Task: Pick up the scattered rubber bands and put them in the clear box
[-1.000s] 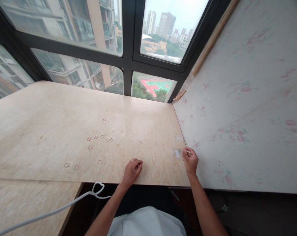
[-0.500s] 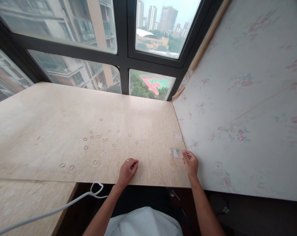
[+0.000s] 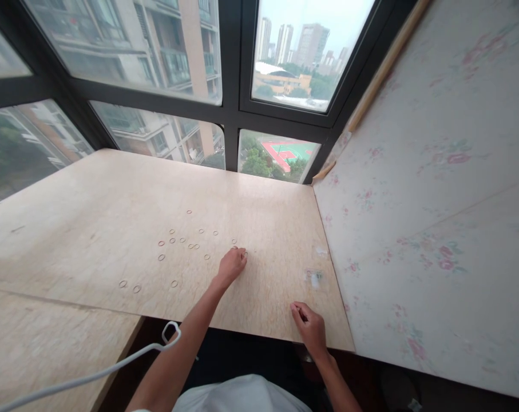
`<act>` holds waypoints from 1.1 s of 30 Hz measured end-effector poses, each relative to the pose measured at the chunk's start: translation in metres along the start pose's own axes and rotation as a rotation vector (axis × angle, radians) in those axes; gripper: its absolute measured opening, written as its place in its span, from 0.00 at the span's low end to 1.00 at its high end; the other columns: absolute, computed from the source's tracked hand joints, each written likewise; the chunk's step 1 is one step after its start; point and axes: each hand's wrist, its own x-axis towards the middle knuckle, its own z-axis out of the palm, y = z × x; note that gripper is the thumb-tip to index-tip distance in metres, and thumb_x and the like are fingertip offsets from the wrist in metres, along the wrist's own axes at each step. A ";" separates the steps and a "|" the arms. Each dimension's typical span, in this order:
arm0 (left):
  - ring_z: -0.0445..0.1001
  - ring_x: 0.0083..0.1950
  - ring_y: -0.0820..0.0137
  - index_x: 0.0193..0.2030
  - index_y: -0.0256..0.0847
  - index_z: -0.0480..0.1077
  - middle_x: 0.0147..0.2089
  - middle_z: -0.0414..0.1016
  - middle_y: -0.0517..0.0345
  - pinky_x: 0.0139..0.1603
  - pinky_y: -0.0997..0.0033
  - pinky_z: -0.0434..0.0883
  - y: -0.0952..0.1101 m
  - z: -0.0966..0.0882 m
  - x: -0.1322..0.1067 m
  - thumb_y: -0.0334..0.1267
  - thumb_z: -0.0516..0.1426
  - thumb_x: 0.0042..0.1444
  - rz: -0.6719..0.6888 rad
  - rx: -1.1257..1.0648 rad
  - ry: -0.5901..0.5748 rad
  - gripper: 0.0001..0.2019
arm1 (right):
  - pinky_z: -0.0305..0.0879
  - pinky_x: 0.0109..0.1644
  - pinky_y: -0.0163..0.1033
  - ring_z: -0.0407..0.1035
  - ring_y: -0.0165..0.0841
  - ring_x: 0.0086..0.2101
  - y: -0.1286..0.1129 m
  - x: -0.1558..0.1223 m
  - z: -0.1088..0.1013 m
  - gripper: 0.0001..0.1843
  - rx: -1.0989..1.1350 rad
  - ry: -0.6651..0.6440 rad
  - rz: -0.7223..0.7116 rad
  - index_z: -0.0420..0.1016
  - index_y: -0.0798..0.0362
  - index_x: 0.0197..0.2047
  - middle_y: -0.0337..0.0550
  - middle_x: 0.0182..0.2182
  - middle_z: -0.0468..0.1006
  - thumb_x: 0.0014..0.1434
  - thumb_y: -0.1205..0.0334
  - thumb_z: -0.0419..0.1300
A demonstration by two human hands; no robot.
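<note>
More than a dozen thin, round bands in tan, brown and reddish tones (image 3: 193,246) lie scattered over the pale beige, marble-patterned tabletop (image 3: 263,212). The likeliest trouble sits at the left hand (image 3: 232,265): the small, thin, tan-looking ring (image 3: 246,253) there could skid off if a fingertip nudged its edge, or slip free if pinched too shallowly. A careless knuckle could also knock the neighbouring thin ring (image 3: 234,241) just beyond. The tan-looking ring lies right at the tips of the left hand's curled thumb and forefinger; whether they grip it or merely touch it, I cannot tell. The right hand (image 3: 311,327) is near the front edge, thumb and forefinger drawn together, anything between them too small to make out. Beyond it, apart from those fingers, lies a clear plastic packet (image 3: 315,278).
</note>
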 end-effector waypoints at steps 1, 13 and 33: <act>0.70 0.33 0.68 0.36 0.39 0.75 0.34 0.72 0.51 0.33 0.72 0.64 0.000 0.000 0.002 0.34 0.52 0.55 0.011 0.012 -0.007 0.10 | 0.61 0.29 0.31 0.70 0.30 0.23 0.000 0.000 -0.001 0.21 -0.005 -0.017 -0.007 0.78 0.54 0.35 0.41 0.23 0.77 0.64 0.49 0.50; 0.73 0.36 0.69 0.46 0.38 0.74 0.36 0.77 0.55 0.38 0.73 0.67 -0.031 -0.021 0.006 0.35 0.54 0.54 -0.025 -0.047 0.043 0.14 | 0.60 0.27 0.33 0.71 0.32 0.22 -0.006 0.003 -0.002 0.24 -0.099 -0.061 -0.017 0.78 0.52 0.35 0.41 0.23 0.77 0.65 0.46 0.47; 0.74 0.43 0.64 0.49 0.40 0.73 0.43 0.77 0.53 0.42 0.71 0.67 -0.158 -0.160 -0.002 0.37 0.53 0.55 -0.466 0.259 0.148 0.16 | 0.61 0.24 0.30 0.70 0.31 0.19 -0.026 0.020 0.027 0.24 -0.036 -0.077 -0.276 0.79 0.53 0.34 0.43 0.20 0.76 0.66 0.50 0.47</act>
